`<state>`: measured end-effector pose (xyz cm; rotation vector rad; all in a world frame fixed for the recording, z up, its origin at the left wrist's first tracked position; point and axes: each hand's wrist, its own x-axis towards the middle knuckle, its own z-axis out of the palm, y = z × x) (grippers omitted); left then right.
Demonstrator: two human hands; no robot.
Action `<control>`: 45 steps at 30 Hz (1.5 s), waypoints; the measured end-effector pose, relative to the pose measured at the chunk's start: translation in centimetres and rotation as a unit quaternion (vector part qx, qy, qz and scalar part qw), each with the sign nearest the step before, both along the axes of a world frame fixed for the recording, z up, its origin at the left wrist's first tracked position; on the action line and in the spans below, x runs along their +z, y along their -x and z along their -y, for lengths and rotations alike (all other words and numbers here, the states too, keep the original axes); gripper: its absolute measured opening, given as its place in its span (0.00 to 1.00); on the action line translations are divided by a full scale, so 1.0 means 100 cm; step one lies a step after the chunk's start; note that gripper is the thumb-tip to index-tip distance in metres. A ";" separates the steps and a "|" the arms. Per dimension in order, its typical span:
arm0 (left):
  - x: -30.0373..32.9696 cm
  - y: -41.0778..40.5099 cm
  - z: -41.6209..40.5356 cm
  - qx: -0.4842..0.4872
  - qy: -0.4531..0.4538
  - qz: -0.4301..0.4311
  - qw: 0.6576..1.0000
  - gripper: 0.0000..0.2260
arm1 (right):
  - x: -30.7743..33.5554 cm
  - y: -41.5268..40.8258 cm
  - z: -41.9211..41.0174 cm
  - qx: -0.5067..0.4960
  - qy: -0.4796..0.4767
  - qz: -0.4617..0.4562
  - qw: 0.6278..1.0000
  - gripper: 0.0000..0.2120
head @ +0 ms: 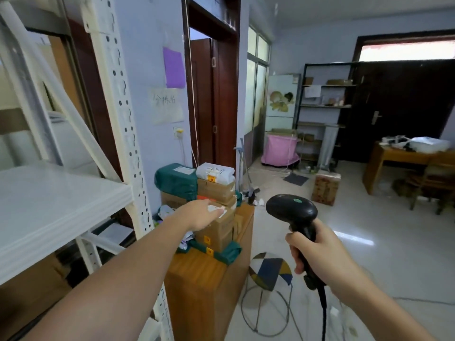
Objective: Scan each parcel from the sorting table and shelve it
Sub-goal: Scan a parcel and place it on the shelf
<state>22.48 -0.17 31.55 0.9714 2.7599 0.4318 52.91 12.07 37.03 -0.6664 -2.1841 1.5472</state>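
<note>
1. The white metal shelf (44, 205) fills the near left; its flat board is pale and bare where it shows, and its perforated upright (128, 134) rises beside the wall.
2. The wooden sorting table (197, 286) stands just right of the shelf, against the wall, with a brown top and a plain front panel.
3. The parcels (211, 193) are piled on the far end of that table: brown cardboard boxes stacked in layers, some with small orange stickers on their near faces.
4. A dark green plastic-wrapped parcel (176, 180) sits high on the left of the pile, with a white label on top.
5. A white bagged parcel (215, 173) lies on the top box just right of the green one, with dark writing on it.
6. The cardboard box (219, 227) at the near front of the pile carries a white label on its top face.
7. The left hand (202, 214) reaches out over that box, palm down, fingers straight and resting on its labelled top.
8. The black barcode scanner (295, 217) is upright to the right of the table, head tipped toward the pile, with a green dot on top and a cable hanging below.
9. The right hand (317, 252) grips the scanner's handle with fingers curled round it.
</note>
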 end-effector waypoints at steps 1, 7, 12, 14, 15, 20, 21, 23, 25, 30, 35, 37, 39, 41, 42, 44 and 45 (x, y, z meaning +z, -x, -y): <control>-0.007 0.012 -0.007 -0.002 0.004 0.002 1.000 0.36 | -0.005 0.012 -0.008 0.003 0.000 0.006 1.000 0.06; -0.047 0.089 -0.052 0.025 0.020 0.024 0.999 0.36 | -0.033 0.100 -0.067 0.029 0.010 0.025 0.999 0.07; -0.074 0.146 -0.088 0.074 0.033 0.058 0.995 0.36 | -0.044 0.177 -0.127 0.082 0.012 0.046 0.996 0.07; -0.085 0.164 -0.098 0.094 0.036 0.071 0.992 0.35 | -0.050 0.208 -0.150 0.103 0.006 0.053 0.993 0.07; -0.089 0.172 -0.102 0.105 0.036 0.077 0.991 0.35 | -0.053 0.223 -0.160 0.116 0.003 0.056 0.992 0.07; -0.117 0.205 -0.120 0.176 0.009 0.133 0.975 0.32 | -0.078 0.287 -0.190 0.162 0.011 0.067 0.984 0.08; -0.124 0.211 -0.124 0.192 -0.005 0.150 0.970 0.33 | -0.084 0.299 -0.193 0.170 0.010 0.072 0.983 0.08; -0.147 0.231 -0.130 0.209 -0.023 0.187 0.960 0.38 | -0.095 0.325 -0.199 0.178 0.009 0.084 0.980 0.09; -0.205 0.276 -0.132 0.236 -0.034 0.209 0.948 0.51 | -0.107 0.348 -0.204 0.188 0.014 0.096 0.977 0.09; -0.235 0.298 -0.156 0.310 -0.076 0.282 0.905 0.63 | -0.133 0.403 -0.223 0.217 0.018 0.118 0.969 0.08; -0.236 0.290 -0.176 0.389 -0.183 0.368 0.825 0.49 | -0.146 0.443 -0.237 0.240 0.048 0.135 0.960 0.10; -0.233 0.281 -0.184 0.413 -0.207 0.402 0.791 0.42 | -0.151 0.455 -0.242 0.253 0.056 0.140 0.956 0.09; -0.242 0.276 -0.188 0.438 -0.218 0.419 0.765 0.39 | -0.156 0.466 -0.246 0.269 0.054 0.144 0.951 0.09; -0.248 0.270 -0.193 0.468 -0.245 0.428 0.733 0.39 | -0.161 0.475 -0.251 0.289 0.062 0.151 0.943 0.09; -0.251 0.267 -0.194 0.481 -0.253 0.433 0.719 0.40 | -0.164 0.478 -0.254 0.299 0.066 0.155 0.939 0.08; -0.260 0.262 -0.195 0.501 -0.275 0.435 0.696 0.41 | -0.169 0.483 -0.260 0.318 0.070 0.163 0.931 0.07; -0.264 0.261 -0.196 0.506 -0.291 0.431 0.688 0.41 | -0.172 0.484 -0.262 0.326 0.074 0.165 0.928 0.07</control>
